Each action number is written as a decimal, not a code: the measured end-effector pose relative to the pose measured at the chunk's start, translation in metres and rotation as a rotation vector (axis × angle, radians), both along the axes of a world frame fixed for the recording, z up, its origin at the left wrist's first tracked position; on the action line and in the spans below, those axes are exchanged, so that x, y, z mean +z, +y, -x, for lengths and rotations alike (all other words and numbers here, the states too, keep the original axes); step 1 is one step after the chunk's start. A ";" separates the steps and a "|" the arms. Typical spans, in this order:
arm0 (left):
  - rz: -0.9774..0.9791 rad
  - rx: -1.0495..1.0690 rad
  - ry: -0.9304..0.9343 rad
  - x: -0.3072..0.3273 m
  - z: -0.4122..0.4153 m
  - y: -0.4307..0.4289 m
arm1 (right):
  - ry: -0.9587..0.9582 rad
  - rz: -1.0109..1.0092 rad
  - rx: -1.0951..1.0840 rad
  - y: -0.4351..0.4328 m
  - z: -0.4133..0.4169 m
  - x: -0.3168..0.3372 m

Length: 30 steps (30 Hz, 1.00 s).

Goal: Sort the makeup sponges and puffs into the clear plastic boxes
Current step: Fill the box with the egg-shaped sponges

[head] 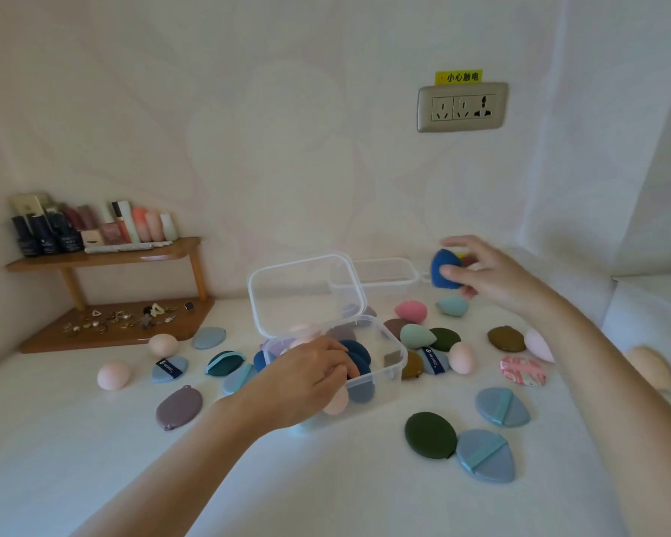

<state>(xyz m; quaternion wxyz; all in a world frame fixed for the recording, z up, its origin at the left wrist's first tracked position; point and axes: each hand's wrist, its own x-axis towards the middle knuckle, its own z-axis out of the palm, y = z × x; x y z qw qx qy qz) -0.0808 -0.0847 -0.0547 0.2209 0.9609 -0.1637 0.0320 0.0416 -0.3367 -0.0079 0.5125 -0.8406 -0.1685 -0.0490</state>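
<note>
A dark blue puff is pinched between the thumb and fingers of the right hand, raised above the white table just beside the far clear box. The left hand is reached into the near clear box, fingers curled among blue puffs; whether one is gripped cannot be told. Sorting appears midway: loose puffs and egg sponges are scattered around. Next, the held puff likely needs lowering into a box and releasing.

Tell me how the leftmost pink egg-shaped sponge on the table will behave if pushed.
The pink egg-shaped sponge is rounded with no flat side showing, so it would probably roll or wobble off in a curve. It looks like matte foam, so it is likely light and squashy, not fragile.
</note>
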 end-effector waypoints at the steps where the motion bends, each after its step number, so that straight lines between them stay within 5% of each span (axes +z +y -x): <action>1: 0.002 0.004 0.002 0.001 0.000 -0.001 | 0.111 -0.094 0.184 0.010 0.011 0.003; 4: 0.008 0.012 0.003 0.002 0.002 -0.002 | 0.247 -0.060 0.482 0.034 0.025 -0.005; 8: 0.004 0.017 0.026 0.005 0.001 -0.003 | 0.183 0.240 0.575 0.054 0.030 -0.016; 22: -0.094 0.074 0.065 0.007 -0.004 -0.002 | -0.078 0.884 0.361 0.100 0.048 -0.013; 26: -0.087 0.090 0.098 0.005 -0.004 0.002 | -0.024 0.895 0.375 0.110 0.047 -0.018; 30: -0.084 0.114 0.128 0.005 -0.005 0.002 | 0.268 0.776 0.545 0.097 0.041 -0.002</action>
